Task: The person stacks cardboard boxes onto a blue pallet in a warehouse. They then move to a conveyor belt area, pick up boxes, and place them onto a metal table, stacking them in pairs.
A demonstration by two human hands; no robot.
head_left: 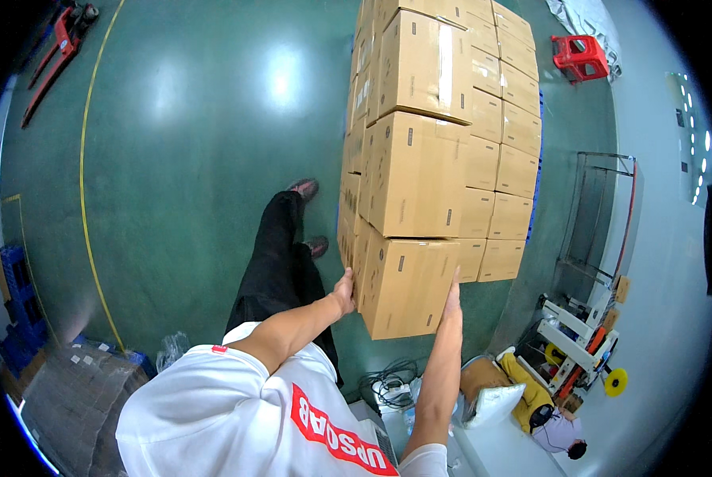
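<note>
A closed cardboard box (410,290) sits at the near end of a row of like boxes, on top of a tall stack. I have it between both hands. My left hand (345,291) presses against its left side, the fingers partly hidden by the edge. Along its right side lies my right hand (453,299), fingers pointing away from me. Just beyond, the neighbouring cardboard box (419,175) stands close against it. Farther off is another taped cardboard box (423,67) in the same row.
Lower boxes (505,215) fill the stack's right side, on a blue pallet (534,199). A red stool (580,59) stands far right, a red pallet jack (58,48) far left. A taping machine (570,342) and a seated person (543,413) are at the near right.
</note>
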